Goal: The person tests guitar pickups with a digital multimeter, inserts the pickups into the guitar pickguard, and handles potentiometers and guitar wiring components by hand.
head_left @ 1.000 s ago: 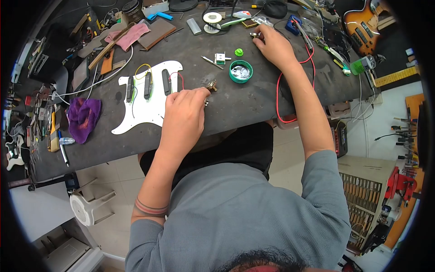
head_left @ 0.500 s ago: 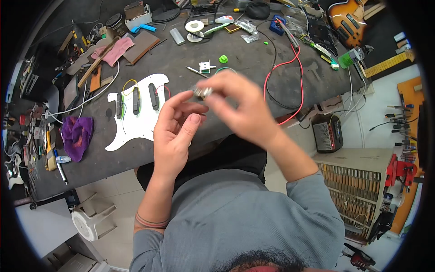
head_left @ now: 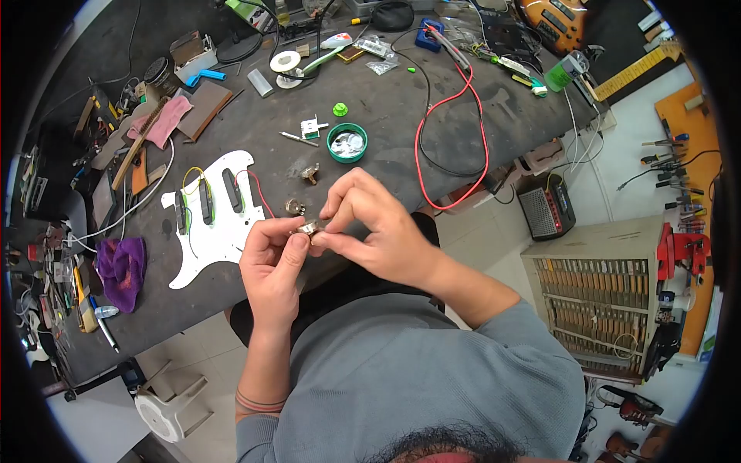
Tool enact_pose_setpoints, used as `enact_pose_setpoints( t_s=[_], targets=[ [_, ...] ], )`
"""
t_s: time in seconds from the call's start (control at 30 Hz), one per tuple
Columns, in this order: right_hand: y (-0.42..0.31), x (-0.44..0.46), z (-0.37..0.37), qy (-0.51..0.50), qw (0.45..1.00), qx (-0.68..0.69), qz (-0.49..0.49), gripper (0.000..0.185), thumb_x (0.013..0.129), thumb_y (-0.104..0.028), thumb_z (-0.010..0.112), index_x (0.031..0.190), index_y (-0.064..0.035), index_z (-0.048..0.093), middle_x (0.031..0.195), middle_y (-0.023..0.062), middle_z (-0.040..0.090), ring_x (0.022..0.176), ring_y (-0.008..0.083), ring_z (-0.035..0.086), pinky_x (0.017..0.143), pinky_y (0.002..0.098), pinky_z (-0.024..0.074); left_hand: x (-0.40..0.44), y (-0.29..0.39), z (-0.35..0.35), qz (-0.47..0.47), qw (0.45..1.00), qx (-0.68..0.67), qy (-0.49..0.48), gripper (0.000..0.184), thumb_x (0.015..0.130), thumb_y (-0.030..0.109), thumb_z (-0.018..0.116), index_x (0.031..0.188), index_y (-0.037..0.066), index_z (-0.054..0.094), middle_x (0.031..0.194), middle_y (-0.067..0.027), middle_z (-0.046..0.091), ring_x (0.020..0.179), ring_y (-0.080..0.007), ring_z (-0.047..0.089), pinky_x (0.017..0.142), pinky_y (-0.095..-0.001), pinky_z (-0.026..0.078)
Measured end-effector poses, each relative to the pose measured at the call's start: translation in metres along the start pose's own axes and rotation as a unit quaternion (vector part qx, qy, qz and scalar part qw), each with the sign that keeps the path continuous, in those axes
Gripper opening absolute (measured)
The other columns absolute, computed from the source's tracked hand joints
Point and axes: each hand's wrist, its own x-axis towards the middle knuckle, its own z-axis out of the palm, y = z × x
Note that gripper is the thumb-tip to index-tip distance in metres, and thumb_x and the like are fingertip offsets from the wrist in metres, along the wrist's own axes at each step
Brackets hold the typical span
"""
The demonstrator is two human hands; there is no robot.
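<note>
A small metal potentiometer (head_left: 309, 228) is between my hands at the table's front edge. My left hand (head_left: 272, 266) pinches it between thumb and fingers. My right hand (head_left: 374, 225) is closed too, with thumb and fingertips gripping its other side; the fingers partly cover it. Two more potentiometers lie just beyond, one (head_left: 294, 206) close to my left fingertips and another (head_left: 309, 173) farther back. To the left is a white pickguard (head_left: 224, 228) with three dark pickups, a yellow wire and a red wire.
A green round tin (head_left: 347, 143) with shiny contents stands behind my hands, near a selector switch (head_left: 312, 128), a green knob (head_left: 340, 109) and a thin pointed tool (head_left: 298, 139). Red and black cables (head_left: 421, 147) loop to the right. A purple cloth (head_left: 121, 268) lies at left.
My right hand has come down and toward my left hand, and both now meet at the potentiometer. The tin and the two loose potentiometers have come into sight. The camera view has shifted.
</note>
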Motion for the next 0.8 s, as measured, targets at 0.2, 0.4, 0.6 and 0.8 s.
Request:
enact_pose_setpoints(
  t_s=[0.2,0.4,0.6,0.8],
  targets=[
    [0.052,0.067,-0.152,0.315,0.927,-0.202,0.01,0.011,0.106,-0.014,0.08,0.106,-0.0037,0.076,0.099,0.0039,0.076,0.089,0.0138,0.07,0.084,0.0325,0.0565,0.007,-0.009,0.018,0.223,0.868,0.44,-0.062,0.023,0.094,-0.008,0.08,0.112,0.003,0.072,0.115,-0.0126,0.08,0.103,-0.0315,0.074,0.094,-0.0407,0.059],
    [0.238,0.122,-0.339,0.141,0.748,-0.624,0.176,0.052,0.102,-0.02,0.08,0.153,-0.0174,0.067,0.148,0.0217,0.064,0.135,0.047,0.068,0.113,0.055,0.0595,0.035,-0.007,0.024,0.234,0.786,0.57,-0.048,0.021,0.094,-0.004,0.08,0.111,0.004,0.07,0.108,-0.0095,0.077,0.099,-0.0348,0.068,0.089,-0.0468,0.055],
    [0.259,0.147,-0.355,0.04,0.772,-0.605,0.189,0.036,0.107,-0.025,0.078,0.142,-0.0177,0.075,0.139,0.0244,0.068,0.131,0.0466,0.07,0.11,0.0563,0.0594,0.052,-0.009,0.022,0.22,0.729,0.648,0.006,0.018,0.096,-0.003,0.078,0.11,0.004,0.07,0.113,-0.009,0.075,0.102,-0.0335,0.069,0.09,-0.0473,0.054],
    [0.271,0.183,-0.4,0.181,0.89,-0.386,0.161,0.034,0.113,-0.027,0.066,0.134,-0.0042,0.08,0.129,0.0249,0.081,0.124,0.0369,0.077,0.107,0.0454,0.0583,0.053,-0.016,0.023,0.214,0.724,0.656,0.012,0.017,0.096,-0.004,0.078,0.109,0.003,0.071,0.122,-0.0087,0.073,0.11,-0.0333,0.07,0.094,-0.0476,0.055]
  ],
)
